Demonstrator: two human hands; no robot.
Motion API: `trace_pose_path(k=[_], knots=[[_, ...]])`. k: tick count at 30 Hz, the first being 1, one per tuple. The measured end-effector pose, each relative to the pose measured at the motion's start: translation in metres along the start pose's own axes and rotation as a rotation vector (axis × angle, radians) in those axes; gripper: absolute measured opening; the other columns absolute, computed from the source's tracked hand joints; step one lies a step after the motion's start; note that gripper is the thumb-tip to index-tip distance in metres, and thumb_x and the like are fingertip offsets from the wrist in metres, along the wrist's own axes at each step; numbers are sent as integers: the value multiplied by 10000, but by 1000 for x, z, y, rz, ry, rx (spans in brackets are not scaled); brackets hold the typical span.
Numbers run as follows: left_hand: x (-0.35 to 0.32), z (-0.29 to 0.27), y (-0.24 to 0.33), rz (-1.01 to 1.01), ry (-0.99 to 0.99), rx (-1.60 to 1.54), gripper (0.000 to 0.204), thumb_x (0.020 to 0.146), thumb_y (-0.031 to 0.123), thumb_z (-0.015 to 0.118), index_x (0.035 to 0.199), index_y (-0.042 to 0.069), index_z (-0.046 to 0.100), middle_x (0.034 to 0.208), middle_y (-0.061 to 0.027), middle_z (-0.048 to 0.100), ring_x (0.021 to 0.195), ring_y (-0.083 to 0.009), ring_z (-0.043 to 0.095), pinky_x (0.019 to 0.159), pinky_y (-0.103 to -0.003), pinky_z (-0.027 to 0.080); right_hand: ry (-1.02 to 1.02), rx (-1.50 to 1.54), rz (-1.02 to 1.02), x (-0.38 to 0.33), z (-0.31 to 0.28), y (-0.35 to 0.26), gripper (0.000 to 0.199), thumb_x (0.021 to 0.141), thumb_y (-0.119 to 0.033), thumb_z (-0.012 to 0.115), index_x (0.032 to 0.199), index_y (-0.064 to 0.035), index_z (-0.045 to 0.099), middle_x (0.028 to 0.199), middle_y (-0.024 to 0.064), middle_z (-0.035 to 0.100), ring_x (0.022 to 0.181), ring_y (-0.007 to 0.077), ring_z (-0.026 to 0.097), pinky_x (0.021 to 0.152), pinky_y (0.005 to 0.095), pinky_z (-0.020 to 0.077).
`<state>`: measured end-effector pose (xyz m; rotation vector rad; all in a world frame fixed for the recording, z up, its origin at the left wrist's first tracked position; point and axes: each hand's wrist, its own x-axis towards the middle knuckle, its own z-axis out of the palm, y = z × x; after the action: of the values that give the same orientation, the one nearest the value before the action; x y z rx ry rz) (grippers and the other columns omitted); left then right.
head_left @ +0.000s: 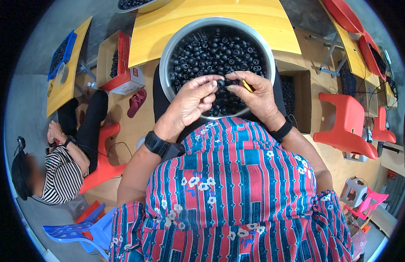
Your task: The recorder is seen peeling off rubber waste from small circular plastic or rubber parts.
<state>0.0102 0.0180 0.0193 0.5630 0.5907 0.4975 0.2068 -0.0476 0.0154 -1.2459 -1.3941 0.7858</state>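
Observation:
A large steel basin point(165, 72) in front of me holds many small, round, blue-black pieces point(220, 52) with ringed ends; whether they are fruit or beads I cannot tell. Over the basin's near side, my left hand point(191, 101) is closed, pinching one dark round piece point(220, 83) between thumb and fingertips. Beside it, my right hand point(257, 98) grips a slim tool with a yellow handle point(247, 85). The thin end of the tool is hard to make out. Both hands' fingertips are close together near the pinched piece.
A yellow tabletop point(211, 9) lies beyond the basin. To the left sit a red-and-white carton point(124, 74) and another person point(67, 166) with clasped hands. An open carton point(303, 100) of dark pieces and a red stool point(344, 122) stand at right.

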Motion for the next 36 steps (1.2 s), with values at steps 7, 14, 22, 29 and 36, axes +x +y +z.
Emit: trace_pose_path(k=[7,14,22,29,36], knots=[[-3,-11,-27,-85,-150,-299,290,977,157,558,1244,43,551,932,-11,561,643,-50,420,497,-158,342,-110,114,-1,-3,4,3,329,795,-65,747,1098,21,654,1033,116,704,948,178,668,845,280,509],[-2,-13,-32,-56,-154,-213,214,992,201,539,1135,45,573,895,1,550,640,-51,416,502,-162,326,-183,-11,-18,-3,5,3,311,790,-107,755,1067,5,669,937,128,697,874,214,675,779,290,514],[-6,-7,-31,-18,-113,-8,189,993,240,545,1050,61,563,832,22,489,646,-49,397,520,-169,286,-194,-99,-22,-3,2,-5,284,787,-97,745,1045,-1,677,905,136,684,831,241,669,746,308,511],[-6,-8,-33,124,-71,-144,176,1009,187,504,1097,39,540,897,-27,510,674,-71,431,528,-169,340,-43,-177,-40,-2,0,-19,197,813,-107,715,972,-4,663,863,146,659,792,247,654,716,321,501],[-6,-4,-33,227,-88,-59,193,1017,199,496,1124,42,530,874,-6,505,657,-43,433,519,-154,338,-220,-317,-166,-4,-2,-18,181,863,-216,663,944,-54,657,795,128,620,734,316,624,648,370,488]])
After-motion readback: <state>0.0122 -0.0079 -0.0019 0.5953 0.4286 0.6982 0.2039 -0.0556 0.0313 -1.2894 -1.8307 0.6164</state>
